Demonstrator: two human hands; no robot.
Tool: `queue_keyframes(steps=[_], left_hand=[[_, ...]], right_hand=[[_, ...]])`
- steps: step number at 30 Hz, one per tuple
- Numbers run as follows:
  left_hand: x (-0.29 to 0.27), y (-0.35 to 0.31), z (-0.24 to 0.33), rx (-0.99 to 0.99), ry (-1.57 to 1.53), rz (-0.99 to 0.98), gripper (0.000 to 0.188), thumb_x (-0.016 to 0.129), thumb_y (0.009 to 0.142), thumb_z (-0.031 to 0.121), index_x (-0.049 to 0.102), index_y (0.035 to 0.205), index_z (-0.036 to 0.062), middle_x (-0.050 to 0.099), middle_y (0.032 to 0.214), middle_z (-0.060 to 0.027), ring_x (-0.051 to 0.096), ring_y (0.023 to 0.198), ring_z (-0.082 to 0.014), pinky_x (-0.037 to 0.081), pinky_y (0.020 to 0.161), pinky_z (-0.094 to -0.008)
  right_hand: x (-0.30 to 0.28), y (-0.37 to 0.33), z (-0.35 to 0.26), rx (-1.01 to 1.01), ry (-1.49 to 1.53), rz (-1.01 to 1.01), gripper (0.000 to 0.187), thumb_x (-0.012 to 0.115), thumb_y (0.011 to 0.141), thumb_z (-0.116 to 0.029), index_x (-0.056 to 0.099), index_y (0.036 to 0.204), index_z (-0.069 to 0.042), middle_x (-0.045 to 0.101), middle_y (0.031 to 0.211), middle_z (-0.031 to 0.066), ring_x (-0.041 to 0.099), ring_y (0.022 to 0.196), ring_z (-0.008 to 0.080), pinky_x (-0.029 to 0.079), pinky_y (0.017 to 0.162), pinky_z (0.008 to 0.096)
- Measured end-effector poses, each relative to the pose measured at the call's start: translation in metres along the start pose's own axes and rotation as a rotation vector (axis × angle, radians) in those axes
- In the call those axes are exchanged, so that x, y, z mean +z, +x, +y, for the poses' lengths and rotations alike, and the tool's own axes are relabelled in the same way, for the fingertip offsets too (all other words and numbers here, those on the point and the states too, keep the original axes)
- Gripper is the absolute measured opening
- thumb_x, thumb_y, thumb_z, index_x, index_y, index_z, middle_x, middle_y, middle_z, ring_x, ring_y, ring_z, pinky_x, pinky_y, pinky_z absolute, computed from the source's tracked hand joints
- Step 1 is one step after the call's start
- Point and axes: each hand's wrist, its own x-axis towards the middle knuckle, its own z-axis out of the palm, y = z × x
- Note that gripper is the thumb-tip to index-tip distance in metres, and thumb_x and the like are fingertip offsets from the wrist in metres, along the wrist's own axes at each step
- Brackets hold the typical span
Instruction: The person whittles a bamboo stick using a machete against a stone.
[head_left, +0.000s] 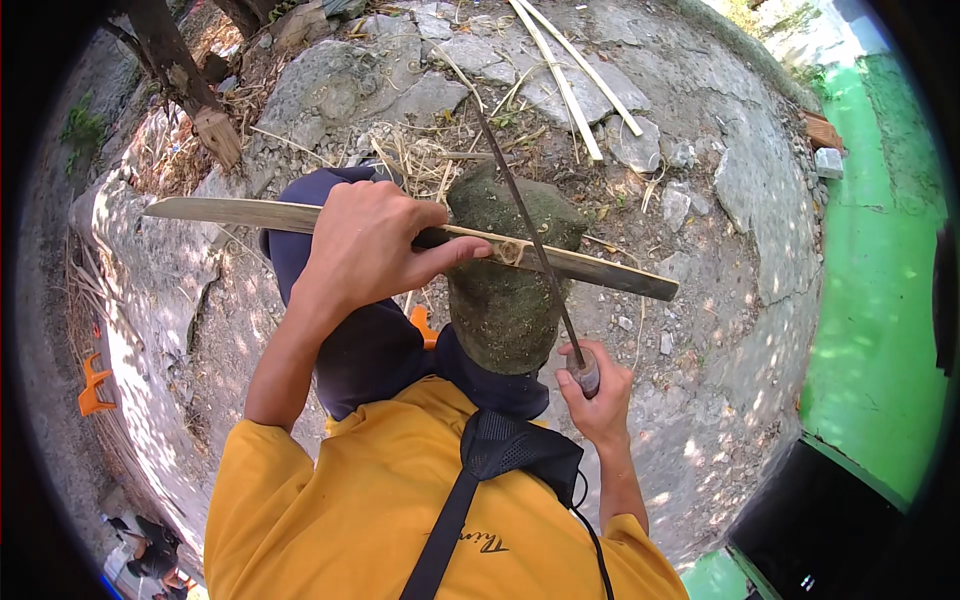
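Observation:
My left hand [375,245] grips a long split bamboo slat [615,276] from above, its thumb stretched along the near edge. The slat lies crosswise over a large mossy stone [505,325] between my legs. A small curled shaving [510,250] stands on the slat just beyond my thumb. My right hand [600,390] is closed round the wooden handle of a long knife [528,215] with a narrow, dark blade seen nearly edge-on. That blade slants away to the upper left and crosses the slat right of the shaving. Whether it bites into the bamboo is hard to see.
Pale thin strips [575,85] lie on the cracked concrete [700,330] ahead, with loose shavings and broken stone around. A tree trunk [175,60] stands at the far left, an orange plastic chair [95,385] at the left. Green flooring [880,280] runs along the right. Another person [155,550] is at the lower left.

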Motion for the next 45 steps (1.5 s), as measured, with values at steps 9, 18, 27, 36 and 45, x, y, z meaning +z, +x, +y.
queue_keyframes(steps=[9, 18, 27, 36, 45], left_hand=[[-0.002, 0.003, 0.002, 0.014, 0.026, -0.017, 0.055, 0.078, 0.086, 0.063, 0.078, 0.072, 0.0096, 0.053, 0.05, -0.0106, 0.058, 0.05, -0.0331, 0.039, 0.051, -0.0427], [-0.005, 0.005, -0.002, -0.011, 0.004, -0.085, 0.054, 0.076, 0.09, 0.061, 0.081, 0.077, 0.0085, 0.052, 0.05, -0.012, 0.057, 0.051, -0.0343, 0.04, 0.052, -0.0432], [-0.01, 0.012, -0.002, -0.004, -0.085, -0.156, 0.069, 0.067, 0.094, 0.069, 0.077, 0.069, 0.0042, 0.049, 0.047, -0.0142, 0.054, 0.051, -0.0371, 0.041, 0.05, -0.0455], [-0.01, 0.013, -0.003, -0.008, -0.038, -0.175, 0.061, 0.069, 0.095, 0.064, 0.082, 0.077, 0.0075, 0.047, 0.048, -0.013, 0.051, 0.049, -0.0351, 0.036, 0.051, -0.0437], [-0.004, 0.008, -0.003, 0.062, 0.014, -0.075, 0.059, 0.072, 0.091, 0.065, 0.083, 0.079, 0.0085, 0.052, 0.051, -0.0147, 0.056, 0.052, -0.034, 0.039, 0.053, -0.0441]], right_hand=[[0.002, 0.004, 0.001, -0.03, -0.028, 0.035, 0.037, 0.083, 0.088, -0.021, 0.067, 0.116, -0.002, 0.071, 0.07, 0.0125, 0.068, 0.055, 0.0234, 0.052, 0.056, 0.0348], [-0.008, 0.033, -0.016, 0.085, 0.226, -0.141, 0.021, 0.077, 0.093, -0.017, 0.069, 0.107, -0.002, 0.069, 0.068, 0.004, 0.061, 0.055, 0.0073, 0.045, 0.053, 0.0269], [0.015, 0.011, 0.019, 0.084, 0.325, -0.061, 0.019, 0.073, 0.093, -0.016, 0.07, 0.106, -0.003, 0.062, 0.065, -0.0007, 0.053, 0.056, 0.0054, 0.039, 0.053, 0.0257], [0.009, 0.0, 0.011, 0.192, 0.359, -0.079, 0.018, 0.072, 0.096, -0.019, 0.069, 0.105, -0.003, 0.06, 0.065, -0.0009, 0.052, 0.057, 0.0049, 0.039, 0.054, 0.0256], [-0.009, 0.044, -0.046, 0.219, 0.284, -0.145, 0.017, 0.07, 0.1, -0.019, 0.068, 0.101, -0.002, 0.056, 0.061, -0.0026, 0.049, 0.056, 0.0031, 0.037, 0.051, 0.0272]])
